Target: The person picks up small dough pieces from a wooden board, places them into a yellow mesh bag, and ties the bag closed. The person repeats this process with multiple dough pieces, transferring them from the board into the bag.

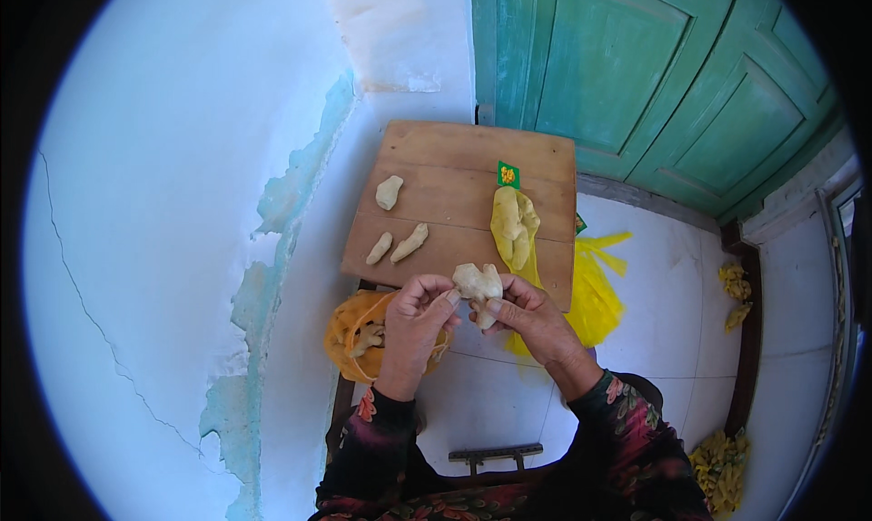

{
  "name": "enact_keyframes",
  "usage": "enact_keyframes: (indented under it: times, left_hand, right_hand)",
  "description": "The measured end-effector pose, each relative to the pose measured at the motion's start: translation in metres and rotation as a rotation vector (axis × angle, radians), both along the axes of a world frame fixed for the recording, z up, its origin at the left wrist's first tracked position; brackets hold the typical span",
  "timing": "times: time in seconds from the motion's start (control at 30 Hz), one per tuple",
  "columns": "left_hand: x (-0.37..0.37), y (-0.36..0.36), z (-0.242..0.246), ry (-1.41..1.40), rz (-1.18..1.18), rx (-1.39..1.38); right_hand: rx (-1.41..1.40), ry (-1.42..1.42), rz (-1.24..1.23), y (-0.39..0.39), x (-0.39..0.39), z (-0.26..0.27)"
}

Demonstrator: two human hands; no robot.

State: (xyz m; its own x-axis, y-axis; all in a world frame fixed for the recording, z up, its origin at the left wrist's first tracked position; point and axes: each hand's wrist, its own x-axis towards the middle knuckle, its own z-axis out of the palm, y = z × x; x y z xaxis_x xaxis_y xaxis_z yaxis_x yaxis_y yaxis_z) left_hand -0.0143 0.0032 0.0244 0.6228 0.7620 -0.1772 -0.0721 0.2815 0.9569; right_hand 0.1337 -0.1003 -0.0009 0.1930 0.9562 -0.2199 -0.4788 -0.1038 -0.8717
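Note:
Both hands hold one knobbly piece of ginger root (pixel 479 286) above the front edge of a low wooden table (pixel 463 139). My left hand (pixel 422 310) pinches its left side between thumb and fingers. My right hand (pixel 528 310) grips its right side and lower end. On the table's left part lie a thick ginger piece (pixel 389 192) and two slim ones, a small ginger piece (pixel 379 248) and a longer ginger piece (pixel 409 242). At the table's right, ginger in a yellow mesh bag (pixel 515 224) lies below a green label (pixel 508 175).
An orange mesh sack (pixel 347 330) with ginger stands at lower left. Yellow netting (pixel 596 303) hangs beside the table's right edge. Filled yellow bags (pixel 722 470) lie by the right wall, with smaller ones (pixel 736 289) farther up. Green doors (pixel 613 64) stand behind.

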Motion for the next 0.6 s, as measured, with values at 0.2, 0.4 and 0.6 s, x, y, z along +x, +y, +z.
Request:
enact_keyframes:
  times: [0.2, 0.4, 0.6]
  left_hand:
    - [0.004, -0.004, 0.003, 0.082, -0.044, -0.027]
    - [0.005, -0.006, -0.006, -0.044, -0.095, 0.033]
    - [0.007, -0.007, -0.007, 0.025, -0.098, 0.471]
  right_hand:
    - [0.054, -0.176, -0.001, -0.001, -0.002, -0.005]
    - [0.075, -0.154, -0.06, -0.002, -0.004, -0.004]
    - [0.115, -0.216, -0.105, -0.001, -0.006, 0.0]
